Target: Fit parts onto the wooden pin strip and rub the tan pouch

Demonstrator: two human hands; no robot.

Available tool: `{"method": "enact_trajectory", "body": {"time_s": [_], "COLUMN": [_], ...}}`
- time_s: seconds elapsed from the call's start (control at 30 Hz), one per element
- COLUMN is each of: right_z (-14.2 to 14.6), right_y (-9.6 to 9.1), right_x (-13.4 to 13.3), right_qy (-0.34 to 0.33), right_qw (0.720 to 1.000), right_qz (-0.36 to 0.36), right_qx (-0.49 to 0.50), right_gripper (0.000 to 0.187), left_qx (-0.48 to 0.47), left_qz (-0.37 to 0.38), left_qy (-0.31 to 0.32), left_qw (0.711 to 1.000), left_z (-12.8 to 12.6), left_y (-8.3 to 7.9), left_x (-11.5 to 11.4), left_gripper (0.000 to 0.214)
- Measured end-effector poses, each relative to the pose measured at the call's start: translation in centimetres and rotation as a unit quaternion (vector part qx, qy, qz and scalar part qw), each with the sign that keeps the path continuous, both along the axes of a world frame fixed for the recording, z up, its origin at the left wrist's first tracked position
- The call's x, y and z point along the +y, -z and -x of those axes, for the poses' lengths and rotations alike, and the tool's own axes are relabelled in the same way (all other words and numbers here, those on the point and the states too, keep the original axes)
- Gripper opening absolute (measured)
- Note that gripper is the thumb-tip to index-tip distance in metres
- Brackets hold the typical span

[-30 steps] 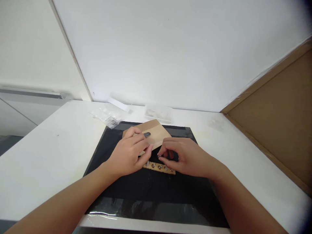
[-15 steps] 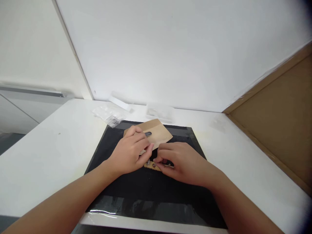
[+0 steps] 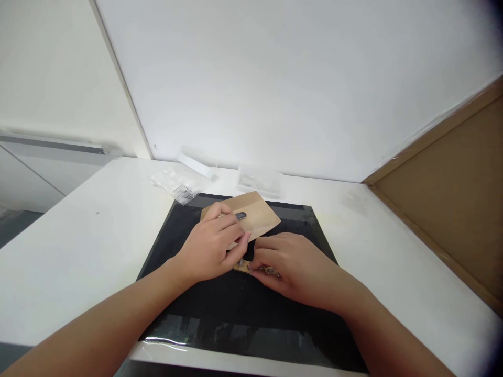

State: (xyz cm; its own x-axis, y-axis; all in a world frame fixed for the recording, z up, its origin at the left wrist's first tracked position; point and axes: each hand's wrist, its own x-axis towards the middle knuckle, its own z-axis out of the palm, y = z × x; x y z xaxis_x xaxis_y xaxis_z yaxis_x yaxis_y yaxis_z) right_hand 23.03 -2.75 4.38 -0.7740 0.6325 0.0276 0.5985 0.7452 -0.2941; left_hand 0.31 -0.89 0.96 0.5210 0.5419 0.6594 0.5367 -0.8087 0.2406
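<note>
A white table [image 3: 78,251] carries a black mat [image 3: 212,306] (glossy), clear packaging [image 3: 173,179]

Probably a workshop booth: plain white partition [image 3: 275,94], white worktable [image 3: 70,251], black work mat [image 3: 223,306].

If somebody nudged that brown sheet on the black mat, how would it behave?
The brown sheet looks thin, so it's probably light and fairly bendable. Being broad and flat, it would likely slide rather than roll or tip. The black mat beneath shines in places, so it may offer little grip.
</note>
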Motion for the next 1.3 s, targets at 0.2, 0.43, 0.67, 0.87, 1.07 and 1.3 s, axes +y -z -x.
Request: {"method": "enact_trajectory", "body": {"time_s": [0.2,0.43,0.67,0.87,1.07,1.3], "right_z": [-0.05,0.24,0.18,0.21,0.15,0.09], "right_y": [0.07,0.42,0.47,0.40,0.35,0.26], "right_x": [0.02,-0.13,-0.06,-0.01,0.01,-0.13], "right_qy": [-0.013,-0.033,-0.042,-0.033,-0.013,0.011], "right_qw": [1.000,0.998,0.998,0.999,1.000,1.000], "right_qz": [-0.007,-0.050,-0.046,-0.024,0.012,0.027], "right_qx": [-0.003,-0.015,-0.019,-0.010,-0.008,-0.009], "right_gripper": [0.010,0.018,0.014,0.015,0.010,0.009], "left_qx": [0.001,-0.003,0.000,-0.003,-0.005,-0.006], "left_qz": [-0.003,0.007,0.003,0.006,0.008,0.007], "left_qy": [0.000,-0.003,-0.008,-0.003,0.000,-0.004], "left_qw": [1.000,1.000,1.000,1.000,1.000,1.000], "left_z": [-0.06,-0.01,-0.02,0.00,-0.01,0.00], "left_y": [-0.09,-0.09,-0.07,0.00,0.02,0.04], "left_x": [-0.01,-0.08,-0.06,0.00,-0.03,-0.04], "left_gripper": [0.021,0.020,0.021,0.021,0.021,0.023]}}
